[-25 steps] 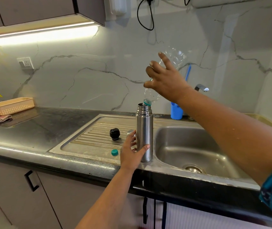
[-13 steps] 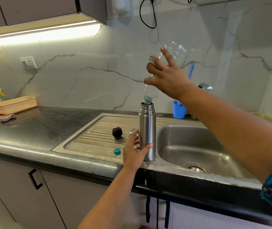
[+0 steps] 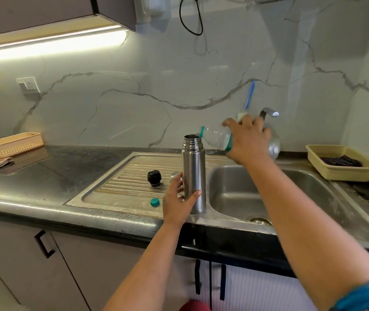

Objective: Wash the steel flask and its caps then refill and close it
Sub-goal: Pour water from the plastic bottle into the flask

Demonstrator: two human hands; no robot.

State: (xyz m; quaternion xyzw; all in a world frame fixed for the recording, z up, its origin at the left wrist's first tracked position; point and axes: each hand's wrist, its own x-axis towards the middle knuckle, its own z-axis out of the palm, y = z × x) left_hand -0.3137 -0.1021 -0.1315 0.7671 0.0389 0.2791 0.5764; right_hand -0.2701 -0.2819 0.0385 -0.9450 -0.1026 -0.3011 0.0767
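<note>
Head view: steel drainboard (image 3: 120, 176), marble backsplash (image 3: 134, 86); left hand (image 3: 176, 203) grips flask (image 3: 194, 176), right hand (image 3: 248, 140) apparently clasps bottle (image 3: 217, 136).

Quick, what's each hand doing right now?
Left hand: fingers curled round the steel flask.
Right hand: gripping the clear plastic bottle.

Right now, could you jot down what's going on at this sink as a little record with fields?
place: steel sink with ribbed drainboard
flask: steel flask upright at the drainboard's edge, mouth open
left hand: left hand holds the flask's lower body
right hand: right hand grips a clear plastic bottle, tipped sideways, neck beside the flask mouth
black cap: black cap on the drainboard, off the flask
teal cap: small teal cap near the front edge
closing: not yet done
</note>
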